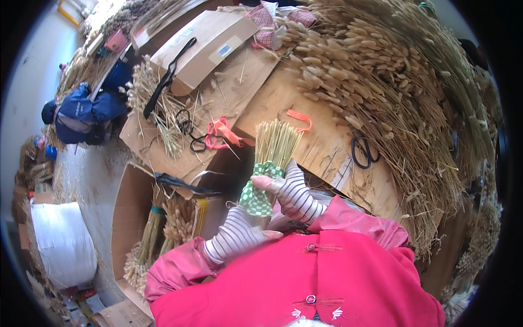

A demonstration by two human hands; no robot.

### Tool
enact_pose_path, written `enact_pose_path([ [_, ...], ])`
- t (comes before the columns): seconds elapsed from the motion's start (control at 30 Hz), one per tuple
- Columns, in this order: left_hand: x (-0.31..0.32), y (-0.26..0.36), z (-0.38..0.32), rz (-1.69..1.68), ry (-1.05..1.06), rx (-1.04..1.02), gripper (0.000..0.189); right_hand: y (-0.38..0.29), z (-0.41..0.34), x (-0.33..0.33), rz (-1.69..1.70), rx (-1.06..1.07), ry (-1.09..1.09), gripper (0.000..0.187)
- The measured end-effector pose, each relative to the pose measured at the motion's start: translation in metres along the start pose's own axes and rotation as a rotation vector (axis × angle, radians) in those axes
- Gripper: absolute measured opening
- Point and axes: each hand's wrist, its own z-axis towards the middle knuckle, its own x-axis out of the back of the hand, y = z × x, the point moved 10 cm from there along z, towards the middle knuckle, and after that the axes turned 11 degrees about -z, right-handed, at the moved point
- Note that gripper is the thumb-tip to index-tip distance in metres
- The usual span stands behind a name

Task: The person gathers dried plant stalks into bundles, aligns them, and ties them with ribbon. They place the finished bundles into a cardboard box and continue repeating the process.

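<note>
A bundle of dried grass stems (pixel 274 143) stands upright before my chest, cut ends up. A green-and-white checkered cloth strip (pixel 255 201) wraps its middle. My right hand (pixel 295 197), in a striped fingerless glove, grips the wrapped part, thumb across the cloth. Lower down, my left hand (pixel 241 234), gloved alike, holds the bundle from the left; its fingers are partly hidden. The lower end of the bundle is hidden by my hands. Just beyond lies a coral ribbon piece (pixel 301 117) on the wooden board (pixel 273 98).
Dried bunny-tail grass (pixel 339 69) is heaped at the right, beside black-handled scissors (pixel 363 152). Coral ribbon (pixel 224 131) and black loop handles (pixel 198 144) lie on cardboard. A long carton (pixel 212 45) sits behind. An open cardboard box (pixel 126 220) at left holds tied bunches.
</note>
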Motion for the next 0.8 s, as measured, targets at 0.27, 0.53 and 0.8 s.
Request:
enact_pose_path([
  [0.27, -0.007, 0.0, -0.002, -0.457, 0.136, 0.126, 0.057, -0.018, -0.002, -0.013, 0.045, 0.094, -0.327, 0.075],
  [0.53, 0.024, 0.014, 0.007, -0.222, 0.071, 0.001, 0.052, -0.015, 0.005, -0.002, -0.208, 0.11, -0.366, 0.105],
  [0.8, 0.076, 0.06, 0.053, 1.487, 0.04, 0.057, 0.073, -0.111, -0.048, -0.002, -0.83, 0.361, -0.623, 0.096],
])
